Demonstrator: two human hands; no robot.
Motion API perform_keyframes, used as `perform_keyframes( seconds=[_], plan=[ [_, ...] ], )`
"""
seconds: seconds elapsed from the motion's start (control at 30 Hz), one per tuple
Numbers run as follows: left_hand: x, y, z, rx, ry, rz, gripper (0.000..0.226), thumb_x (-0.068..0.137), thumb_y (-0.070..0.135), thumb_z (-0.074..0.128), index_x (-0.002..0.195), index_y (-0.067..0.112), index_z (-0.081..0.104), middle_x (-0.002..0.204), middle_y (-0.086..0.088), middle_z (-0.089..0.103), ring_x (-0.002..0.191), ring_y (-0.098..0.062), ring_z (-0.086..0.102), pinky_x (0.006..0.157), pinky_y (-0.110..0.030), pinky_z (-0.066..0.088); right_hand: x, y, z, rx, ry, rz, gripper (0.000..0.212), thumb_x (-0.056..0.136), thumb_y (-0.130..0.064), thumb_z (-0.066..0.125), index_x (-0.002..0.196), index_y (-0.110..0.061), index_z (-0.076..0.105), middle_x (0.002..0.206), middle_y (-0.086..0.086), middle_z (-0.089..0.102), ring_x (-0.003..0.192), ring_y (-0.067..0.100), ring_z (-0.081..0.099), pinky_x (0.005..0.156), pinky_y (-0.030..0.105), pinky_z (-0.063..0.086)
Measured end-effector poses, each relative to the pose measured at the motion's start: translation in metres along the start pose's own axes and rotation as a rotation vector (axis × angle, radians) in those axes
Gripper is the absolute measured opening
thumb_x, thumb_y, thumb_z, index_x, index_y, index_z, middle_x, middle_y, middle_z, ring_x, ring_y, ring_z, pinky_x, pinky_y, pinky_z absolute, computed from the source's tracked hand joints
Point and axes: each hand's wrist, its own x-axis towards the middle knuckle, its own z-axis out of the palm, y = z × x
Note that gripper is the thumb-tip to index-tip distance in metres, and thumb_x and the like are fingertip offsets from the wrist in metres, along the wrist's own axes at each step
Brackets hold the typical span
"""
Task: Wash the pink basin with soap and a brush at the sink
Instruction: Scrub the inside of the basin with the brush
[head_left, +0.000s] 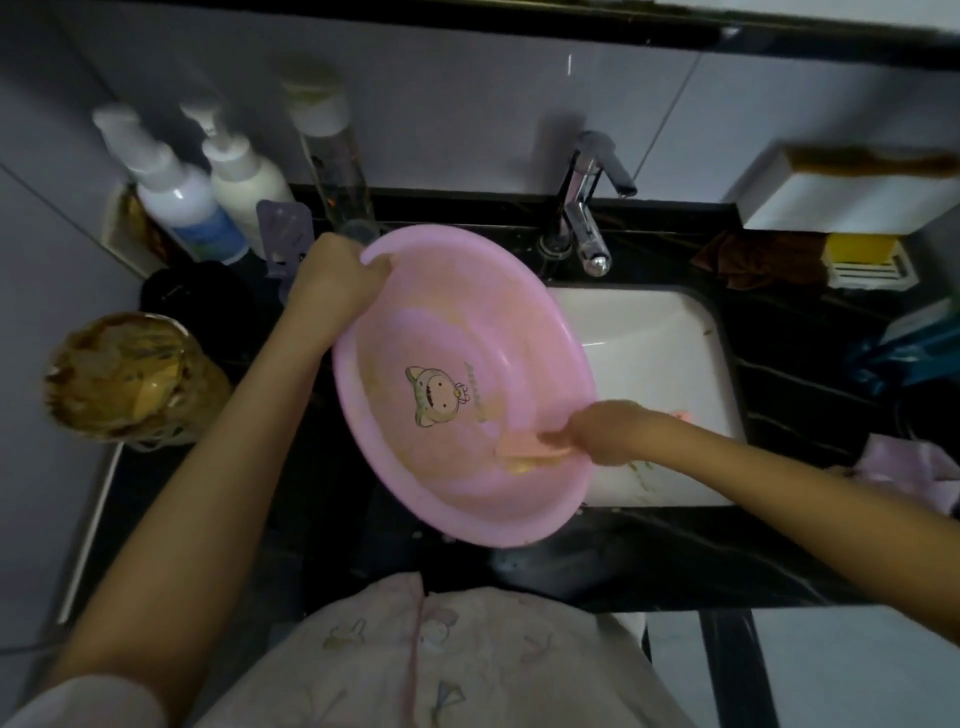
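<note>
A pink plastic basin (498, 322) with a cartoon print on its bottom is tilted over the left side of the white sink (660, 338). My left hand (332, 280) grips the basin's far left rim. My right hand (608, 431) reaches inside the basin at its lower right and holds a pink-orange brush (524, 449) against the inner wall. Yellowish smears show on the basin's inside near the brush. The brush's bristles are blurred.
A chrome faucet (582, 208) stands behind the sink. Two white pump bottles (182, 192) and a tall clear bottle (332, 150) stand at the back left. A round brown jar (119, 374) sits at left. A yellow soap holder (857, 260) and cloths lie on the right of the black counter (675, 561).
</note>
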Motion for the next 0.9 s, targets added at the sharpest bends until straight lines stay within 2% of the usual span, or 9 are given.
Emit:
perform_keyframes(
  seconds=[0.13, 0.2, 0.3, 0.4, 0.47, 0.57, 0.63, 0.77, 0.9],
  plan=[
    [-0.002, 0.000, 0.001, -0.032, 0.007, -0.030, 0.029, 0.093, 0.028, 0.055, 0.076, 0.004, 0.059, 0.068, -0.006, 0.049, 0.077, -0.023, 0.052, 0.068, -0.030, 0.040, -0.004, -0.012, 0.013, 0.367, -0.220, -0.374, 0.062, 0.092, -0.004, 0.040, 0.140, -0.043, 0.038, 0.125, -0.004, 0.055, 0.099, 0.022, 0.055, 0.090, 0.032, 0.047],
    [-0.002, -0.001, 0.001, -0.032, 0.019, -0.038, 0.027, 0.092, 0.028, 0.055, 0.083, 0.004, 0.061, 0.068, -0.006, 0.050, 0.076, -0.023, 0.052, 0.068, -0.030, 0.041, -0.005, -0.009, 0.013, 0.429, -0.256, -0.390, 0.064, 0.088, -0.005, 0.042, 0.136, -0.047, 0.041, 0.121, 0.000, 0.057, 0.093, 0.026, 0.054, 0.085, 0.035, 0.048],
    [-0.004, -0.005, 0.000, -0.028, 0.025, -0.020, 0.030, 0.092, 0.028, 0.055, 0.098, 0.000, 0.064, 0.082, -0.013, 0.057, 0.076, -0.027, 0.056, 0.066, -0.031, 0.042, -0.003, 0.003, 0.002, 0.170, -0.136, -0.158, 0.047, 0.096, -0.008, 0.040, 0.137, -0.032, 0.046, 0.126, -0.001, 0.056, 0.108, 0.023, 0.054, 0.099, 0.032, 0.043],
    [-0.007, -0.011, 0.003, -0.058, 0.040, 0.014, 0.030, 0.092, 0.027, 0.055, 0.098, -0.001, 0.065, 0.082, -0.013, 0.058, 0.075, -0.027, 0.058, 0.063, -0.028, 0.042, -0.003, 0.000, -0.016, -0.389, 0.225, 0.221, 0.023, 0.100, -0.021, 0.042, 0.120, -0.023, 0.053, 0.106, -0.001, 0.061, 0.094, 0.019, 0.061, 0.081, 0.026, 0.047],
    [-0.011, -0.016, 0.005, -0.088, 0.060, 0.036, 0.027, 0.092, 0.025, 0.055, 0.094, 0.000, 0.066, 0.080, -0.012, 0.058, 0.072, -0.024, 0.055, 0.059, -0.025, 0.039, -0.006, -0.011, -0.022, -0.481, 0.155, 0.245, 0.029, 0.099, -0.017, 0.042, 0.127, -0.022, 0.048, 0.106, -0.001, 0.057, 0.093, 0.019, 0.059, 0.073, 0.025, 0.041],
    [-0.014, -0.026, 0.008, -0.148, 0.093, 0.044, 0.022, 0.090, 0.025, 0.056, 0.080, 0.006, 0.062, 0.075, -0.013, 0.058, 0.070, -0.024, 0.056, 0.061, -0.029, 0.042, -0.002, -0.021, -0.011, -0.195, -0.147, -0.016, 0.055, 0.097, -0.006, 0.033, 0.147, -0.028, 0.029, 0.128, 0.007, 0.052, 0.103, 0.025, 0.056, 0.084, 0.028, 0.047],
    [-0.016, -0.030, 0.010, -0.188, 0.111, 0.044, 0.021, 0.090, 0.023, 0.056, 0.076, 0.008, 0.061, 0.073, -0.013, 0.057, 0.068, -0.022, 0.055, 0.058, -0.027, 0.041, -0.017, -0.040, -0.007, 0.198, -0.198, -0.190, 0.067, 0.087, 0.000, 0.036, 0.146, -0.031, 0.030, 0.121, 0.006, 0.058, 0.080, 0.016, 0.057, 0.068, 0.019, 0.048],
    [-0.017, -0.031, 0.012, -0.252, 0.100, 0.042, 0.019, 0.089, 0.023, 0.056, 0.078, 0.010, 0.063, 0.074, -0.012, 0.061, 0.068, -0.021, 0.057, 0.062, -0.030, 0.045, -0.033, -0.102, -0.002, 0.902, -0.039, -0.348, 0.056, 0.092, -0.001, 0.036, 0.142, -0.025, 0.040, 0.069, -0.002, 0.051, 0.046, 0.001, 0.045, 0.043, 0.014, 0.037],
    [-0.017, -0.030, 0.015, -0.279, 0.088, 0.057, 0.023, 0.090, 0.020, 0.057, 0.085, 0.000, 0.068, 0.075, -0.014, 0.062, 0.071, -0.022, 0.059, 0.065, -0.034, 0.048, 0.009, -0.121, -0.019, 0.405, 0.441, -0.222, 0.062, 0.096, -0.009, 0.037, 0.151, -0.028, 0.015, 0.098, 0.010, 0.061, 0.083, 0.027, 0.058, 0.064, 0.028, 0.040]
  ],
)
